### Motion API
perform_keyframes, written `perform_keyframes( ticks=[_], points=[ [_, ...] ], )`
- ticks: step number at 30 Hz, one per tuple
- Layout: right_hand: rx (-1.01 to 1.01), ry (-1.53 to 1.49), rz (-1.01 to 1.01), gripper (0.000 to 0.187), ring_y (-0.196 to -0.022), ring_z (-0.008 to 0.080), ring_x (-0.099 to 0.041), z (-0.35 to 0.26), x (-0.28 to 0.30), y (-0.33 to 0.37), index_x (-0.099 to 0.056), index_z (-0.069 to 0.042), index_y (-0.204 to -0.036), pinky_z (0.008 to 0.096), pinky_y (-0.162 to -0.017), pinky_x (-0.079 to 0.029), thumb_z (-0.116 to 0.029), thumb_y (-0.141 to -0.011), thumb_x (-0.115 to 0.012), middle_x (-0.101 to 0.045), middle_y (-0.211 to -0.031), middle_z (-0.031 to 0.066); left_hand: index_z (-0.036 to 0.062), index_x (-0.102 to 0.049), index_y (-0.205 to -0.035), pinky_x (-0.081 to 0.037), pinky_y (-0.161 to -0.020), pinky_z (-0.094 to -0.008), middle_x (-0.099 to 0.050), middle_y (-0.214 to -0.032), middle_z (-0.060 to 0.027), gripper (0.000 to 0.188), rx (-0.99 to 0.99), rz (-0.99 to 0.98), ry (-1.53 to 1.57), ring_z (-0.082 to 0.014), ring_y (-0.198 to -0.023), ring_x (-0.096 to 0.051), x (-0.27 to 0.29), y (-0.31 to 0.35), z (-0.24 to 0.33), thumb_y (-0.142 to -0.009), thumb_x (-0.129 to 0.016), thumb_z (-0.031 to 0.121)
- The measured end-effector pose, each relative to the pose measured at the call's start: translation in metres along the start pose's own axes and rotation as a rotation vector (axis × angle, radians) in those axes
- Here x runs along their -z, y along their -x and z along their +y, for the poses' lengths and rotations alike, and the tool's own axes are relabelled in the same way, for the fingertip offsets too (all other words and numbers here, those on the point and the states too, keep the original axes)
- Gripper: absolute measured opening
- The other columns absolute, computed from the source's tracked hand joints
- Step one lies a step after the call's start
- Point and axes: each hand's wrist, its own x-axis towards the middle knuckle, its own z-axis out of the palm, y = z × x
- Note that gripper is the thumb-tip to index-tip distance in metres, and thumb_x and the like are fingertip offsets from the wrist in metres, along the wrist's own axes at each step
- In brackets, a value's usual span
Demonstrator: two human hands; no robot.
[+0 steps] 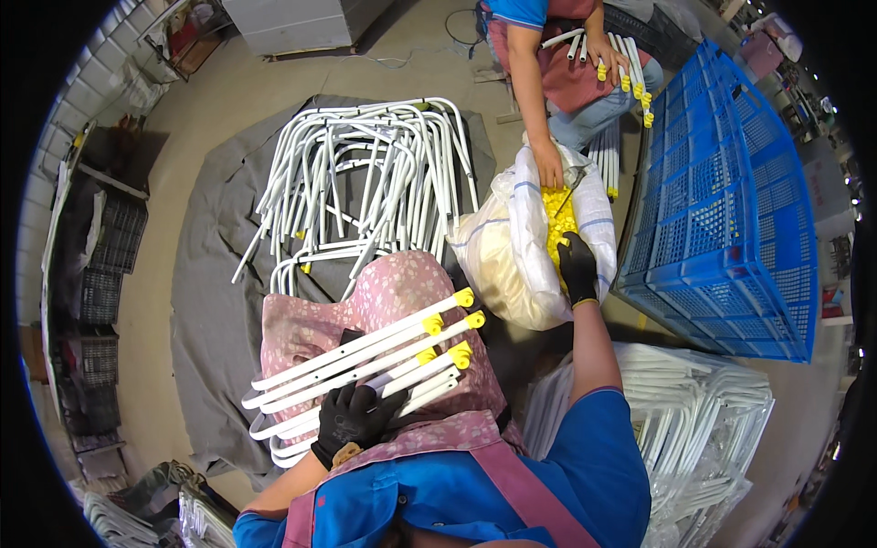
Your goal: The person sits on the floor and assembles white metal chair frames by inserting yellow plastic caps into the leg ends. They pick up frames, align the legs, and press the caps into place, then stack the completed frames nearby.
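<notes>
Several bent white metal tubes (320,373) lie across my lap, most with yellow end caps (459,354) on their right ends. My left hand (352,422), in a black glove, is closed on the tubes near their bent ends. To the right, an open white woven sack (598,219) holds a heap of small yellow caps (559,212). My right hand (577,268), also black-gloved, reaches into the sack with bent fingers at the heap; what they hold is partly hidden. Across from me, a co-worker's bare hand (548,164) dips into the same sack.
A pile of bent white tubes (375,173) lies on a grey cloth (215,228) ahead. A large blue plastic crate (703,210) stands right of the sack. Plastic-wrapped white frames (694,429) lie at lower right. The co-worker's other hand (603,59) has capped tubes.
</notes>
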Motion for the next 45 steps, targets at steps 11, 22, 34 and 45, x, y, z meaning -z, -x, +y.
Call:
perform_keyframes(
  ticks=[11,22,34,45],
  points=[
    [-0.784,-1.073,-0.09,0.03,-0.082,0.0203,-0.07,-0.074,0.084,0.005,-0.06,-0.003,-0.1,0.0286,-0.065,-0.055,-0.032,-0.101,-0.052,-0.065,-0.091,0.0086,0.0094,-0.064,-0.12,-0.045,-0.065,-0.0343,-0.059,-0.106,-0.0066,0.04,0.015,-0.118,-0.033,-0.0197,-0.079,-0.056,0.015,0.023,0.022,-0.081,-0.062,0.022],
    [-0.766,-1.036,0.031,0.024,-0.088,0.0176,-0.067,-0.081,0.087,0.015,-0.058,0.003,-0.114,0.0265,-0.073,-0.057,-0.015,-0.1,-0.055,-0.062,-0.099,0.01,0.0104,-0.059,-0.13,-0.052,-0.057,-0.0358,-0.066,-0.1,-0.0064,0.051,0.002,-0.049,0.031,-0.0204,-0.073,-0.065,0.0,0.032,0.021,-0.083,-0.068,0.029],
    [-0.151,-0.862,-0.583,0.029,-0.072,0.0161,-0.066,-0.21,0.108,0.084,-0.068,-0.002,-0.105,0.0284,-0.066,-0.053,-0.026,-0.095,-0.056,-0.068,-0.087,0.0057,0.0128,-0.064,-0.12,-0.051,-0.057,-0.0396,-0.065,-0.083,-0.0086,0.045,0.188,-0.1,0.239,-0.0283,-0.067,-0.065,-0.002,0.026,0.021,-0.08,-0.075,0.03],
    [-0.918,-1.031,-1.042,0.03,-0.052,0.0118,-0.059,-0.281,0.142,0.078,-0.066,0.001,-0.094,0.0238,-0.051,-0.05,-0.024,-0.099,-0.05,-0.063,-0.071,0.0057,0.0072,-0.06,-0.12,-0.053,-0.071,-0.0452,-0.065,-0.098,-0.0167,0.04,0.21,-0.203,0.389,-0.0371,-0.087,-0.065,-0.006,0.037,0.02,-0.085,-0.071,0.023]
  ],
)
